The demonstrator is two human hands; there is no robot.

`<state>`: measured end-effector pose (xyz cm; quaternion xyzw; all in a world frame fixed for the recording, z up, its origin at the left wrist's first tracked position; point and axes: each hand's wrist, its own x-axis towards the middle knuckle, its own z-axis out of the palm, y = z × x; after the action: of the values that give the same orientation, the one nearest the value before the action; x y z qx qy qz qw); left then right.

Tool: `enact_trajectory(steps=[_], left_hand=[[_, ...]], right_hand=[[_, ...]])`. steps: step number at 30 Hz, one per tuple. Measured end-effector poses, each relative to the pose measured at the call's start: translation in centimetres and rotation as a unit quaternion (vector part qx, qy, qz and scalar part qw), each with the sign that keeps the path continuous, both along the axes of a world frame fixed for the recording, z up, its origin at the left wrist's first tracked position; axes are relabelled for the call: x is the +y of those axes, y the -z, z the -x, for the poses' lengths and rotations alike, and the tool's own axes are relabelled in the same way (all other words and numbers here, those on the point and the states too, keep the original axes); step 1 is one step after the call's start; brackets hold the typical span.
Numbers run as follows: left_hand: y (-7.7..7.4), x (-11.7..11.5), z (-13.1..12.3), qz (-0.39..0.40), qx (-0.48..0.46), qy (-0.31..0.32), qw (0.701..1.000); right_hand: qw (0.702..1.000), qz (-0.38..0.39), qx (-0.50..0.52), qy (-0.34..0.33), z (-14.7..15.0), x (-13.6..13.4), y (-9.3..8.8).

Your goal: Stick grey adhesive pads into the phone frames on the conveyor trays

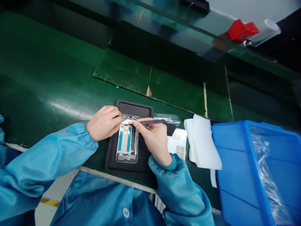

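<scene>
An opened smartphone body (124, 142), with blue strips and bare inner parts showing, lies in a black tray (135, 109). At its upper left edge is my left hand (104, 123); the fingers are closed together, and whatever is between the fingertips is hidden. My right hand (156, 135) grips dark tweezers (156, 121) from the phone's right side. Their tip points left, over the upper part of the phone. A small pale piece near the tip is too small to name.
To the right are a clear plastic bag (170, 118), a silvery-white sheet (180, 142), white sheets (203, 142) and a blue bin (235, 163) with clear plastic inside. Green boards (174, 89) lie behind the tray. A red object (242, 30) stands at the far right.
</scene>
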<state>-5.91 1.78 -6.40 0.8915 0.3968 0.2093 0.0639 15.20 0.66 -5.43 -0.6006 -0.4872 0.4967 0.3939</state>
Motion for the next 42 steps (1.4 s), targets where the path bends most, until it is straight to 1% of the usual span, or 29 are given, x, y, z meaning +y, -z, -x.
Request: enact_trajectory(steps=[7, 20, 24, 31, 37, 42], left_hand=[[-0.05, 0.24, -0.18, -0.02, 0.012, 0.007, 1.0], [-0.22, 0.22, -0.22, -0.028, 0.018, 0.011, 0.999], [-0.2, 0.2, -0.21, -0.027, 0.023, 0.013, 0.999], [-0.26, 0.15, -0.31, -0.017, 0.021, 0.01, 1.0], [-0.5, 0.06, -0.28, -0.036, 0.027, 0.008, 0.999], [-0.85, -0.38, -0.4, -0.034, 0.032, 0.046, 0.998]], right_hand=[[1.0, -0.004, -0.016, -0.005, -0.19, 0.1, 0.22], [0.999, -0.011, -0.046, -0.007, -0.12, -0.14, -0.03], [0.999, -0.005, -0.046, 0.0, -0.17, -0.15, 0.13], [0.999, -0.017, -0.041, -0.002, -0.2, -0.28, 0.55], [0.997, -0.023, -0.068, -0.01, -0.33, -0.37, 0.54], [0.997, -0.028, -0.063, -0.017, -0.32, -0.45, 0.74]])
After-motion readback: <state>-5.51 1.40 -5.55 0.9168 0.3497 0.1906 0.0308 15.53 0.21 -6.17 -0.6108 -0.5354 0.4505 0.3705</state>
